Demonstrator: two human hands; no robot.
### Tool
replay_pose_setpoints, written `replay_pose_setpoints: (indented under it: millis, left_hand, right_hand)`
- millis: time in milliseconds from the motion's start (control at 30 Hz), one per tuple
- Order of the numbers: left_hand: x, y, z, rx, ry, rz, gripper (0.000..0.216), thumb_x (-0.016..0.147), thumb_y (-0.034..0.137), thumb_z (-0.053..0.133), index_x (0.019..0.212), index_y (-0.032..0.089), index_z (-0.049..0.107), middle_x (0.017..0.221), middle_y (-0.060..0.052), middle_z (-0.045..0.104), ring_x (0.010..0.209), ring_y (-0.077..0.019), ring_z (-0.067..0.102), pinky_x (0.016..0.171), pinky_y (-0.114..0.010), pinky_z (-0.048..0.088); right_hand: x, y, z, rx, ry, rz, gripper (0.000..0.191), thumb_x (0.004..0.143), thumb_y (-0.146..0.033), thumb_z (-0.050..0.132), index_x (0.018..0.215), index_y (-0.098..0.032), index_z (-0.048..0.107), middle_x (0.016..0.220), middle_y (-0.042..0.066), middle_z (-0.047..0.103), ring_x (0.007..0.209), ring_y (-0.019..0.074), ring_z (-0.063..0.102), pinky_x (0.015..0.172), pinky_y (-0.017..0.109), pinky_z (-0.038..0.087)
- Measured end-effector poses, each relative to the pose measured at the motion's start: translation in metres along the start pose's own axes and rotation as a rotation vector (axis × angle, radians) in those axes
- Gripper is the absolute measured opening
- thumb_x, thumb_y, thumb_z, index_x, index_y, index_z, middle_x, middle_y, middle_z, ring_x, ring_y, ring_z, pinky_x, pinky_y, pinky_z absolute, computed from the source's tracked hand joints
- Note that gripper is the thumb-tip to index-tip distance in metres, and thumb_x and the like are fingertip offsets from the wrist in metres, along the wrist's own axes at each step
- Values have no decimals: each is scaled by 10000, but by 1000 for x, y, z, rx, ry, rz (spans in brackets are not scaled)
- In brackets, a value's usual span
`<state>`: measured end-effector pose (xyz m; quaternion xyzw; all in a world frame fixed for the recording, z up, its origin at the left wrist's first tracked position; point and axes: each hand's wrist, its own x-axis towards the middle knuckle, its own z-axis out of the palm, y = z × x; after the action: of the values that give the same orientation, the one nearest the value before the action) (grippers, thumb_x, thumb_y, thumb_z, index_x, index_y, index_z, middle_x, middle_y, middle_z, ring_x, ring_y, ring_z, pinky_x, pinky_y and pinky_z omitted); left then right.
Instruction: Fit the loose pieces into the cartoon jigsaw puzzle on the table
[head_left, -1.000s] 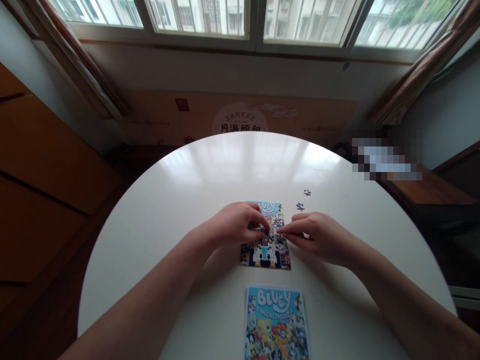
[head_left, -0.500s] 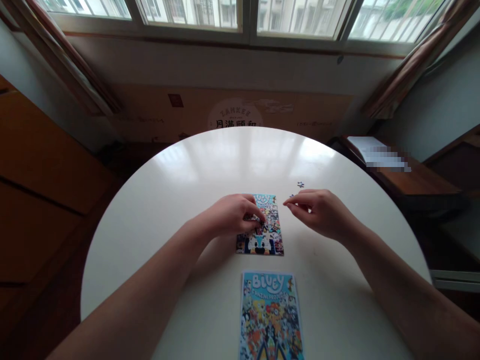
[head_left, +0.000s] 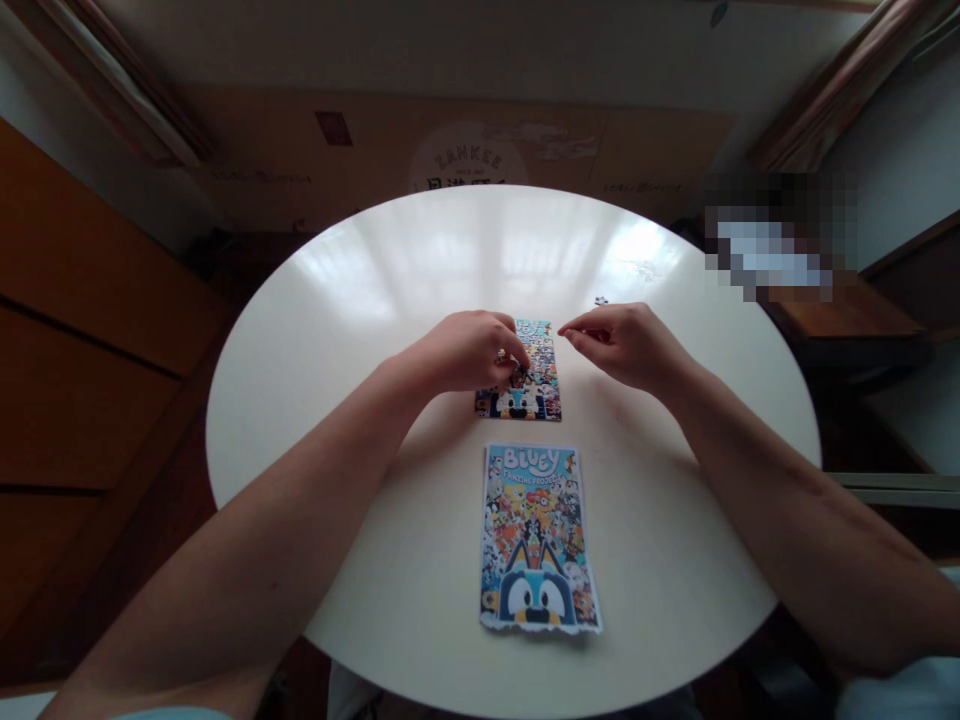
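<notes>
A small colourful jigsaw puzzle (head_left: 536, 385) lies flat in the middle of the round white table (head_left: 420, 260). My left hand (head_left: 469, 350) rests on the puzzle's left half, its fingers curled and its fingertips pressing on the pieces. My right hand (head_left: 626, 345) hovers just right of the puzzle's top edge. Thumb and forefinger are pinched together and point left; what they hold is too small to make out. One loose puzzle piece (head_left: 600, 300) lies on the table beyond my right hand.
A printed reference picture (head_left: 538, 535) of the same cartoon design lies nearer me, by the table's front edge. A flat cardboard box (head_left: 465, 160) leans against the wall behind the table. Wooden furniture (head_left: 82, 330) stands at the left, and a wooden side table (head_left: 862, 320) at the right.
My right hand left the puzzle, reached right to the loose pieces and came back pinched toward the puzzle's top edge. My view tilted down. My left hand stayed on the puzzle.
</notes>
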<state>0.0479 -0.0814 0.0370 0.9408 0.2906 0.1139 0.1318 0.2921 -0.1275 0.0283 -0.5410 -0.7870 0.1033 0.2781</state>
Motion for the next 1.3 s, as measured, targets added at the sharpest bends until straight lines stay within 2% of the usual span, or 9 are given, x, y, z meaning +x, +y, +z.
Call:
replay_pose_setpoints:
  millis: [433, 667, 1300]
  left_hand:
    - [1, -1, -1, -33, -17, 15, 277, 796, 195, 643, 960, 311, 833, 966, -14, 730, 765, -149, 634, 679, -282, 439]
    - [-1, -1, -1, -18, -17, 24, 287, 813, 174, 632, 979, 295, 832, 962, -9, 719, 781, -151, 636, 696, -275, 437]
    - [0, -7, 3, -94, 9, 24, 272, 789, 199, 648, 956, 308, 832, 949, -18, 731, 747, -146, 628, 666, -286, 447]
  right_hand:
    - [2, 4, 6, 24, -50, -25, 243, 912, -296, 598, 969, -222, 822, 888, 40, 767, 708, 145, 625, 642, 294, 442]
    - [2, 2, 8, 41, -59, -26, 248, 918, -283, 594, 969, -195, 820, 889, 47, 767, 712, 141, 624, 663, 288, 460]
    - [3, 3, 10, 79, -47, 50, 225, 893, -292, 615, 950, -222, 822, 899, 36, 778, 735, 155, 661, 683, 309, 494]
